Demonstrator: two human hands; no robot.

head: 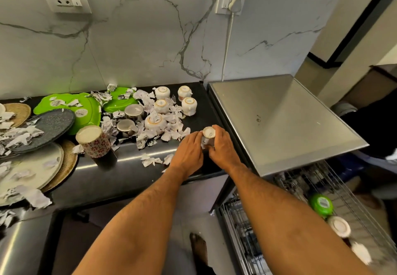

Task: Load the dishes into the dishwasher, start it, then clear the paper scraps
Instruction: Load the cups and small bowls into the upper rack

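Both hands close around one small white cup (208, 134) that stands upside down near the right edge of the dark counter (129, 173), just beside the dishwasher (279, 122): the left hand (189, 152) wraps its left side and the right hand (223, 146) its right, fingers snug on the wall, the base ring showing on top. The cup looks like glazed ceramic, so it is probably light, stiff, breakable and a little slippery; a hold around the wall, as here, seems safer than pinching the base. Bits of paper scraps (150, 161) lie near the hands and thicker to the far left, among more inverted cups (189, 106), two steel tumblers (134, 111), a patterned mug (93, 141), green plates (86, 107) and a grey plate (49, 128). At near right the pulled-out rack (343, 195) already holds a green bowl (321, 205) and another cup, so loading seems only partly done.
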